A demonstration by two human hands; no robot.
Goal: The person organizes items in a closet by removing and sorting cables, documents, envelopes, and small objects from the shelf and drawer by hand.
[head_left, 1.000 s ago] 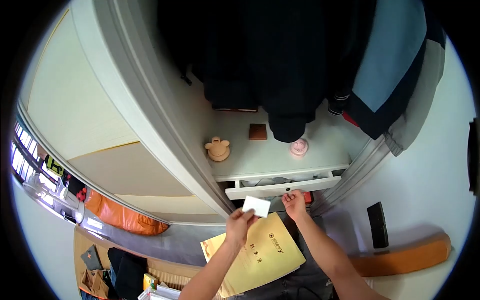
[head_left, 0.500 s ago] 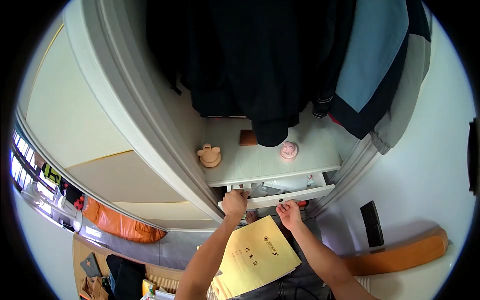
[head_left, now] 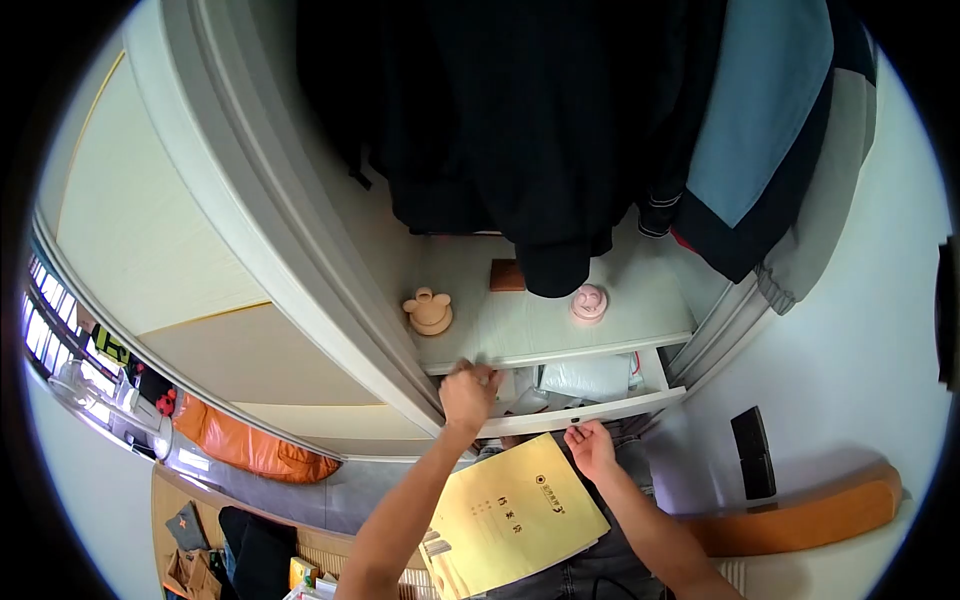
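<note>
A white drawer [head_left: 590,408] is pulled out below the wardrobe shelf. Inside lies a clear plastic packet [head_left: 585,377] with small items beside it. My left hand [head_left: 468,398] is over the drawer's left end, its slightly blurred fingers curled; whatever they hold, if anything, is hidden. My right hand [head_left: 591,448] has bent fingers against the lower part of the drawer front, near a small dark lock [head_left: 575,421]. A yellow document envelope [head_left: 515,520] with printed characters rests on my lap, between my forearms.
On the shelf [head_left: 470,345] stand a beige figure-shaped object [head_left: 428,312], a brown wallet-like item [head_left: 507,275] and a pink round object [head_left: 588,303]. Dark clothes [head_left: 500,120] hang above. A sliding door [head_left: 210,360] is at left, a curved wooden piece [head_left: 810,510] at right.
The drawer has come further out toward me, showing more of the packet. My left hand has shifted from the drawer's front edge to over its left end. My right hand has moved slightly toward me.
</note>
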